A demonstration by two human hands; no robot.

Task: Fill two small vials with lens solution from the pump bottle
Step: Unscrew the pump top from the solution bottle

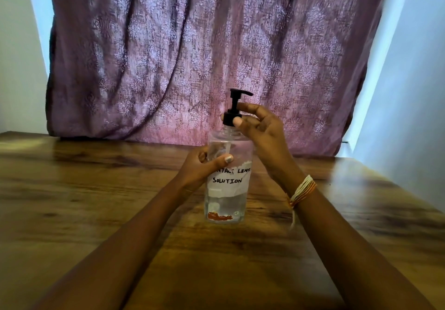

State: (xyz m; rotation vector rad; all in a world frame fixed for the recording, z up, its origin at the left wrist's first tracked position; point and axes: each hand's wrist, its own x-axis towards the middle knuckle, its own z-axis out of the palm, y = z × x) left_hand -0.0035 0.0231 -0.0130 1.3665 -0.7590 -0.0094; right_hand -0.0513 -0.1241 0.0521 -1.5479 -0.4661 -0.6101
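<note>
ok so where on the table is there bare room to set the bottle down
Bare wooden table shows left of the left hand, out to the curtain, and right of the right hand toward the wall. It is crowded only in the middle, where both hands grip the pump bottle and the forearms cross the near edge.

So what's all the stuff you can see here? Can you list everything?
bottle: one, clear, standing on the table, some liquid at the bottom
pump: one, black, on top of the bottle
label: one, white, handwritten, on the bottle's front
table: one, brown wood, under everything
curtain: one, purple, behind the table
bracelet: one, white and orange threads, right wrist
left hand: grips the bottle's side
right hand: pinches the pump's collar
</note>
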